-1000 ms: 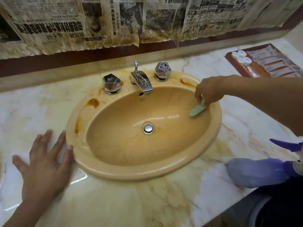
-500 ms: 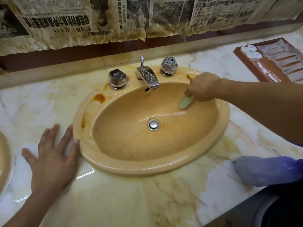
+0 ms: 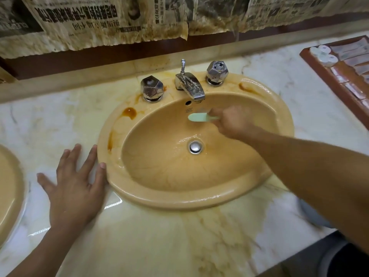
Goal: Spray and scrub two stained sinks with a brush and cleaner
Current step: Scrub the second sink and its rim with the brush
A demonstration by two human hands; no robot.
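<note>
A tan oval sink (image 3: 199, 198) is set in a marble counter, with brown stains on its rim at the left (image 3: 129, 112) and back right (image 3: 245, 87). My right hand (image 3: 232, 121) grips a pale green brush (image 3: 197, 117) inside the basin, its head against the back wall just below the chrome faucet (image 3: 189, 85). My left hand (image 3: 74, 182) lies flat on the counter with fingers spread, its thumb touching the sink's left rim. A second tan sink (image 3: 10, 188) shows at the left edge. The basin looks wet around the drain (image 3: 195, 146).
Two chrome faceted knobs (image 3: 151, 88) (image 3: 217, 72) flank the faucet. A brown tray (image 3: 339, 62) of toiletries sits at the back right. A pale blue bottle (image 3: 311, 214) lies partly hidden under my right arm. Stained newspaper (image 3: 111, 19) hangs over the wall behind.
My right hand has swept the brush from the sink's right wall leftward along the back wall to below the faucet. My left hand stays flat beside the rim.
</note>
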